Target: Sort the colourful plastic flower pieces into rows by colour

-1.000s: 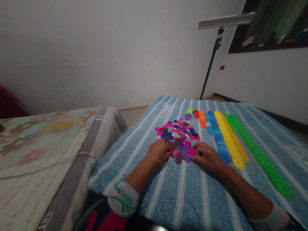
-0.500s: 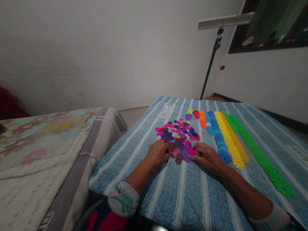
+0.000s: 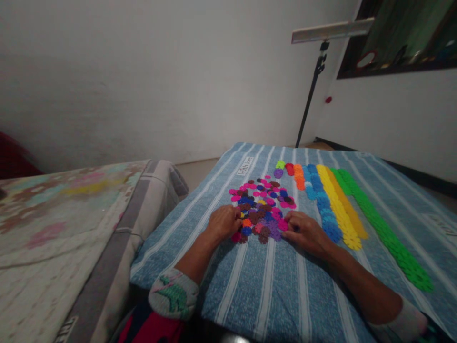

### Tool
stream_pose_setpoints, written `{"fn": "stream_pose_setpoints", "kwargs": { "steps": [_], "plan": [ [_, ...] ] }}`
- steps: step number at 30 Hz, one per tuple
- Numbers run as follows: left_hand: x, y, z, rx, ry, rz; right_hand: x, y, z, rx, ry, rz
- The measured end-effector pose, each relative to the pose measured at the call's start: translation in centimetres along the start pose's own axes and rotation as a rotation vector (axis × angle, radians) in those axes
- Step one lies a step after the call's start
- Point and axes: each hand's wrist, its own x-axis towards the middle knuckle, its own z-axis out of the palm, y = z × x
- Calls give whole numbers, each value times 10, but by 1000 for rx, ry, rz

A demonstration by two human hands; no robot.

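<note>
A loose pile of flower-shaped plastic discs in magenta, brown, blue and purple lies on the striped blue cloth. At the pile's left edge is my left hand, its fingers curled down among the pieces; whatever they grip is hidden. My right hand is at the pile's right edge, thumb and fingers pinched at a magenta disc. Beside that hand runs a row of overlapping blue discs.
Farther right lie rows of yellow discs and green discs. Short orange and red groups sit at the back. A black stand rises behind the table. Another cloth-covered surface is at the left.
My left hand has shifted left, uncovering orange, blue and magenta discs at the pile's near left edge. My right hand stays by the magenta disc.
</note>
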Motion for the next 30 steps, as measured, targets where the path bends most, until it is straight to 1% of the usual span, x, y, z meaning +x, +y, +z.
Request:
{"fn": "stream_pose_setpoints", "kwargs": {
  "steps": [3, 9, 12, 18, 25, 30],
  "plan": [
    [1, 3, 2, 21, 8, -2, 0, -1, 0, 13, -4, 6],
    [6, 11, 9, -3, 2, 73, 0, -3, -1, 23, -8, 22],
    [8, 12, 12, -37, -8, 63, 0, -4, -2, 28, -16, 25],
    [12, 7, 14, -197, -11, -10, 1, -2, -1, 30, -7, 27],
    [16, -3, 17, -390, 44, -23, 2, 0, -4, 88, -18, 10],
    [17, -7, 16, -444, 84, -25, 2, 2, -6, 130, -26, -11]
  ]
}}
